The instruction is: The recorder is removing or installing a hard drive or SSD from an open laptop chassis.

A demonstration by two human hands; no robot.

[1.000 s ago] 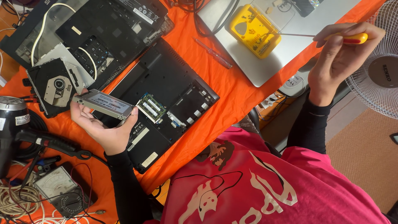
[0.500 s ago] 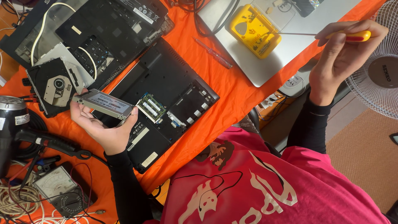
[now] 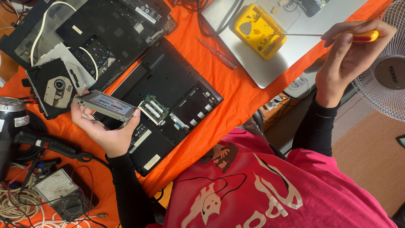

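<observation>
Drive lifted in one hand, screwdriver raised in the other.

The left hand (image 3: 105, 131) pinches a flat silver drive (image 3: 105, 105) with a pale label by its ends, just above the opened black laptop base (image 3: 168, 84) on the orange cloth (image 3: 236, 97). The right hand (image 3: 346, 59) grips a yellow-handled screwdriver (image 3: 337, 36), shaft pointing toward the yellow case (image 3: 259, 29).

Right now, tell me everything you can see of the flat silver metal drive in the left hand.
The flat silver metal drive is a thin rectangular slab with a pale label across its upper face and a darker side edge. It looks intact. The left hand holds it from below, fingertips on both ends, tilted slightly, lifted above the open black laptop base on the orange cloth. Nothing else touches it.
</observation>
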